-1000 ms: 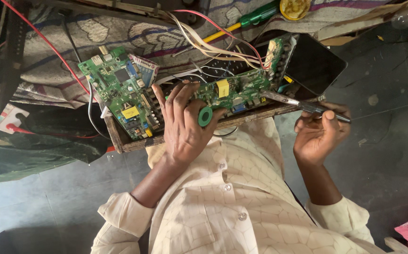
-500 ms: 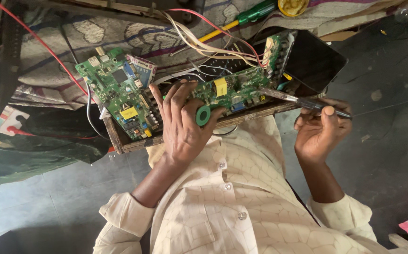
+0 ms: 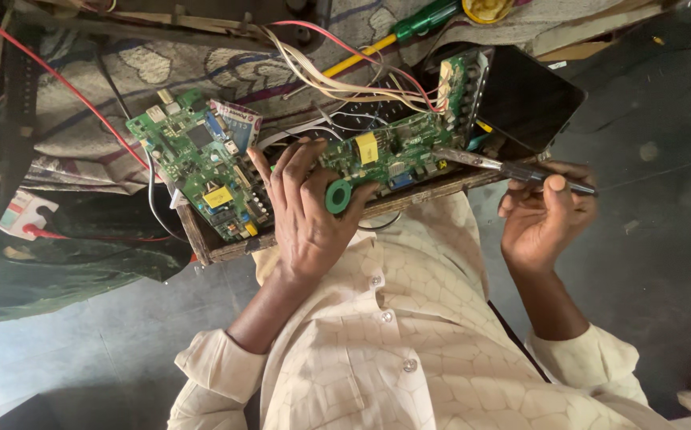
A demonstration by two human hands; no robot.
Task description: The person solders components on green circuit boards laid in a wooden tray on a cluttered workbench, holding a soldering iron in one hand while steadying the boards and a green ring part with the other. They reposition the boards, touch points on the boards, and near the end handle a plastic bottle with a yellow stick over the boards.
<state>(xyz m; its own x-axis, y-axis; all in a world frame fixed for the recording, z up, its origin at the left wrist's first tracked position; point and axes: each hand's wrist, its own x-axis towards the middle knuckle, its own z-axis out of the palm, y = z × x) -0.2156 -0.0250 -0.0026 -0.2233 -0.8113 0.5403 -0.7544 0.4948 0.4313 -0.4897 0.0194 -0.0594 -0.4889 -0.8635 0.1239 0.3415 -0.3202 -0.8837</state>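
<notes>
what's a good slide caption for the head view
Left hand steadies a green circuit board while the right hand points a metal tool at it.

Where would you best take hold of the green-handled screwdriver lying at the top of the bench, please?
Probably by the green handle: it is the thick, rounded end and lies bare on the patterned cloth. Come from the upper right, since the yellow shank runs down-left under the bundle of pale wires, which could snag fingers.
</notes>
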